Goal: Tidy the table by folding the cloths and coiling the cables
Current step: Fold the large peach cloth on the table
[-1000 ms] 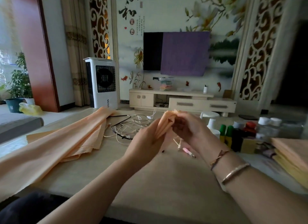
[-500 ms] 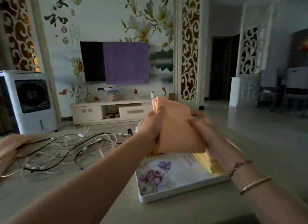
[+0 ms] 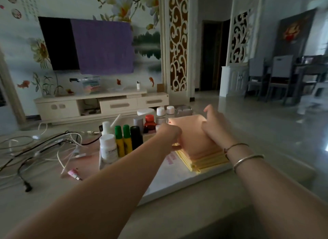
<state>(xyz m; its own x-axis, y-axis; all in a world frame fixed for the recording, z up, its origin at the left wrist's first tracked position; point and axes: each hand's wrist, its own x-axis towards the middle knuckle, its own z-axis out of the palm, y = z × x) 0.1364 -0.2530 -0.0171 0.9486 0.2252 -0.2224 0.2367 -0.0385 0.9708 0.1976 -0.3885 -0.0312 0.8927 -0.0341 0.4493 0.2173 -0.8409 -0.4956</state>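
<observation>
Hands meet on the folded peach cloth (image 3: 192,137), which lies on top of a stack of yellow cloths (image 3: 207,161) on a white tray (image 3: 177,183); the left hand (image 3: 169,134) grips the cloth's left edge with curled fingers; the right hand (image 3: 215,128) rests on its right side, forefinger lifted; tangled cables (image 3: 44,150) sprawl on the table (image 3: 186,214) to the left, well apart; bottles (image 3: 124,142) crowd the tray's far end.

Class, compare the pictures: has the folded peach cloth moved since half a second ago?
Yes. The folded peach cloth has come down from mid-air above the tray onto the yellow cloth stack, both hands on it.
</observation>
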